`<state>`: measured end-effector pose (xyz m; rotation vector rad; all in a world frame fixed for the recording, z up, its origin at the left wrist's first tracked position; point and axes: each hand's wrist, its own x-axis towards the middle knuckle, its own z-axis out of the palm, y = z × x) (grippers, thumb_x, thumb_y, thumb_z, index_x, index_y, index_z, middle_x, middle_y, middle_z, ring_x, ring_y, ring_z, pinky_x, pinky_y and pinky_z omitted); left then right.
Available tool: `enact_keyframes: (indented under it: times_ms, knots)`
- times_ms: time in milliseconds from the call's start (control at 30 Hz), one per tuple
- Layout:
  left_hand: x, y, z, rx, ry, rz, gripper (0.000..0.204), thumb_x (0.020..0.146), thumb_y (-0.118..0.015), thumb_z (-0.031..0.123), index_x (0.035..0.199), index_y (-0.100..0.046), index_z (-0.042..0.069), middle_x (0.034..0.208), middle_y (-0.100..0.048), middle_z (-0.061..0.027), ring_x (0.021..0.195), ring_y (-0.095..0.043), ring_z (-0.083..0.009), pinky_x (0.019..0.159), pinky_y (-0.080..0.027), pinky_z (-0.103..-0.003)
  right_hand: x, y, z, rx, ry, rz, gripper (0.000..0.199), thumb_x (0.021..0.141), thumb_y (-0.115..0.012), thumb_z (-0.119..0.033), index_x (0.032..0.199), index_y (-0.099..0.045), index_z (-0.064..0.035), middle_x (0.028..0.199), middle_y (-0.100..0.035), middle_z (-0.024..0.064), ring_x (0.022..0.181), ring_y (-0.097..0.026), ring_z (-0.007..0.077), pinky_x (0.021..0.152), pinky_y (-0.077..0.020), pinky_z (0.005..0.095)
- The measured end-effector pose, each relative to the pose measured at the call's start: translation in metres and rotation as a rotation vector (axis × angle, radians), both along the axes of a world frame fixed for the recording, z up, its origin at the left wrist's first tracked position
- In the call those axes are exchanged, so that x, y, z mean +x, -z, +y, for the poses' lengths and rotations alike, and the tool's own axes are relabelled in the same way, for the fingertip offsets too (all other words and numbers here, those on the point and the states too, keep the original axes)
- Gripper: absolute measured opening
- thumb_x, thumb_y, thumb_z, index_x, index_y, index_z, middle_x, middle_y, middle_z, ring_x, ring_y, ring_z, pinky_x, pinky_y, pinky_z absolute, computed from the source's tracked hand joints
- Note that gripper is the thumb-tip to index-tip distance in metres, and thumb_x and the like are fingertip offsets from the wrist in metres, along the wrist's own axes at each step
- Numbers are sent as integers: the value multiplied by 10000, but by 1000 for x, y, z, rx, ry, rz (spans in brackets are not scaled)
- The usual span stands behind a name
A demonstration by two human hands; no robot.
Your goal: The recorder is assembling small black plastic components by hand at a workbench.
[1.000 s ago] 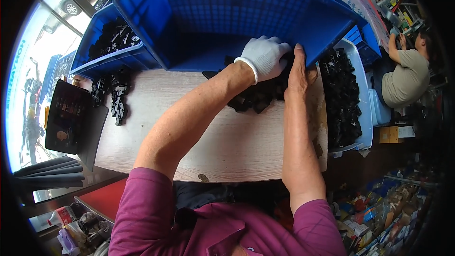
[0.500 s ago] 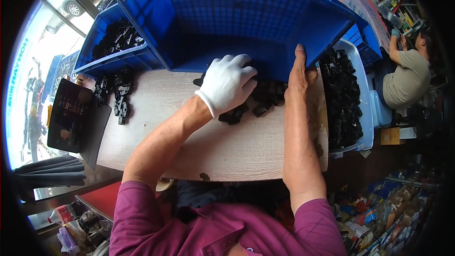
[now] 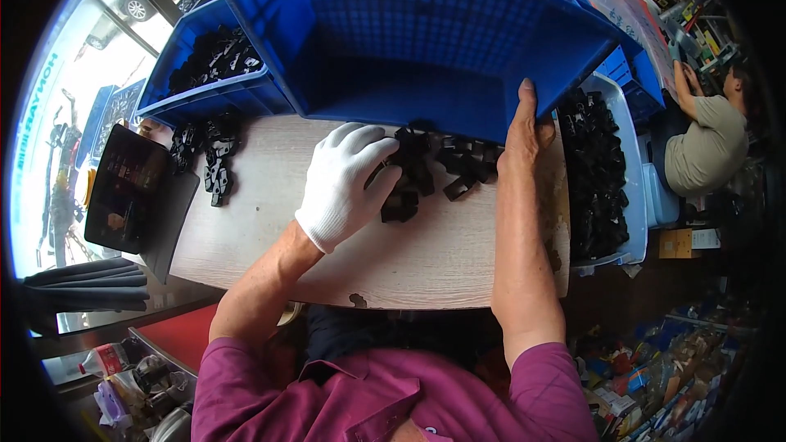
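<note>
A large blue plastic bin [image 3: 409, 90] is tipped on its side at the far edge of the table, its mouth facing me and its inside bare. My right hand [image 3: 526, 127], ungloved, grips the bin's right rim, thumb on the inner side. Small black plastic parts [image 3: 463, 165] lie in a loose pile on the table just below the bin's lower rim. At the left side of that pile is my left hand [image 3: 348, 184] in a white knitted glove. Its fingers are loosely curved with the thumb apart, against the nearest parts; nothing shows in its grasp.
Left of the tipped bin, a smaller blue bin [image 3: 217, 74] holds black parts, with more parts [image 3: 219, 168] on the wooden table [image 3: 409, 266]. A propped tablet [image 3: 123, 188] stands at the left. At the right is a clear tub [image 3: 602, 172] of black parts. A person [image 3: 708, 135] works beyond it.
My left hand has moved left and slightly nearer to me, uncovering more of the black parts. My right hand still holds the bin's rim. The whole view has shifted slightly.
</note>
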<state>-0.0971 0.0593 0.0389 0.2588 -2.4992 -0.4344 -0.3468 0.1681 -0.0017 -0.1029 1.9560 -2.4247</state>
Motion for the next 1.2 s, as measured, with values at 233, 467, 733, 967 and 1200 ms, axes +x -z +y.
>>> enact_keyframes:
  times_ms: [233,467,733,967,1200]
  knots:
    - [18,13,11,30,-119,146,344,772,-772,82,1101,-696,19,1181,-659,-185,1119,-608,-406,952,-494,-477,7,-8,-5,-70,-11,-7,542,917,-764,-329,1305,-669,37,1296,-692,135,1168,-643,243,1013,-502,358]
    - [9,26,8,42,-209,149,332,894,-713,154,1196,-682,21,1248,-650,-202,1204,-579,-419,1040,-440,-487,9,-12,-3,-81,-13,-14,698,867,-803,-410,1379,-608,23,1355,-647,149,1201,-628,266,1026,-515,396]
    - [5,38,0,84,-274,254,251,918,-681,229,1092,-703,50,1166,-666,-151,1113,-600,-369,965,-455,-486,15,-31,4,-120,-25,-112,809,844,-811,-463,1420,-557,45,1394,-615,179,1222,-627,306,1033,-543,432]
    - [9,37,-3,177,-280,284,259,933,-665,190,1119,-707,16,1196,-675,-195,1122,-614,-410,969,-487,-481,-2,-39,9,38,-39,-13,786,839,-830,-466,1397,-593,35,1395,-624,167,1234,-624,294,1052,-528,434]
    - [10,36,-1,170,-337,405,371,876,-723,125,1231,-657,39,1259,-627,-197,1212,-561,-401,1036,-440,-478,-34,-60,19,241,-112,-32,787,884,-801,-454,1439,-547,44,1431,-599,177,1259,-617,298,1041,-538,438]
